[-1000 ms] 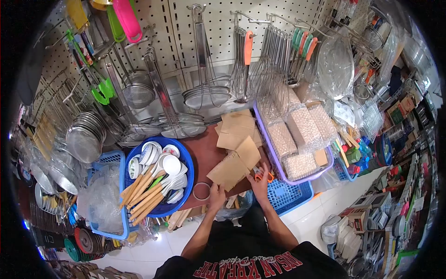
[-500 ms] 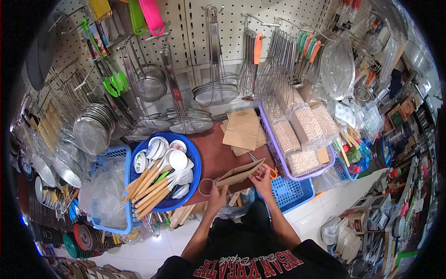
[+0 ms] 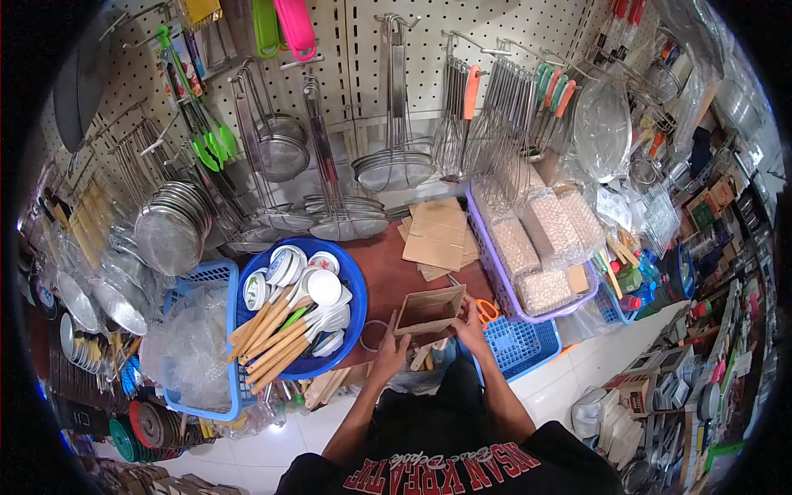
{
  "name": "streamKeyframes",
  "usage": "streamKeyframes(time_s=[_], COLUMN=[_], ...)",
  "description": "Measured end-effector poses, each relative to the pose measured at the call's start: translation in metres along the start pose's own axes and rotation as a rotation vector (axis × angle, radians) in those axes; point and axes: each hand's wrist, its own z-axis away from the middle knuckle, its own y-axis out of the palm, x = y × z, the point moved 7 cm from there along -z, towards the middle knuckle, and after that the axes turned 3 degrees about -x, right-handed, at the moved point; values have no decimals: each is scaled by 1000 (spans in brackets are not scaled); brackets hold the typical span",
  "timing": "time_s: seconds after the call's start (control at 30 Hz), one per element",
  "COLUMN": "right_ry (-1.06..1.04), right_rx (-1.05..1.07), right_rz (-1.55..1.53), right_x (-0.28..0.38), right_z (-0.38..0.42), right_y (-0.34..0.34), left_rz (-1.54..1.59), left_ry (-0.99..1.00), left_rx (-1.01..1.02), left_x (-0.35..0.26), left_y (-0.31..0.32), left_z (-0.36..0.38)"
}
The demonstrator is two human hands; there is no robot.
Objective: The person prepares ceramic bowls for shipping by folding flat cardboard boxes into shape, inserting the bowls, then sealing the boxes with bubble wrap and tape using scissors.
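A small brown cardboard box (image 3: pixel 417 324) stands opened out between my hands, above the front edge of the red-brown table (image 3: pixel 388 276). Its hollow inside faces up. My left hand (image 3: pixel 391 356) grips the left side, and my right hand (image 3: pixel 470 327) holds the right side with the fingertips. Orange-handled scissors (image 3: pixel 487 311) lie just beyond my right hand. A tape ring (image 3: pixel 374 336) rests beside my left hand. Behind the box, several flat cardboard pieces (image 3: pixel 437 233) are stacked on the table.
To the left, a blue basin (image 3: pixel 360 299) holds wooden-handled utensils and white round lids. A purple basket (image 3: pixel 505 299) of bubble-wrapped boxes stands right. Blue baskets flank the table, one with clear plastic (image 3: pixel 195 330), one low at right (image 3: pixel 528 346). Strainers (image 3: pixel 394 169) and whisks hang behind.
The cardboard box was nearly flat and slanted; now it is spread into an open, four-sided shape. Both hands keep hold of its sides. The camera view has shifted slightly.
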Motion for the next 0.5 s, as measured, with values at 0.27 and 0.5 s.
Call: streamKeyframes(time_s=[0.27, 0.5], right_ry=[1, 6], right_rx=[5, -13], right_rz=[66, 76], right_x=[-11, -16], right_z=[-10, -10], right_y=[-9, -7], left_rz=[-72, -84], left_ry=[109, 72], left_rx=[46, 2], left_x=[-1, -1], left_y=[2, 3], left_z=[0, 5])
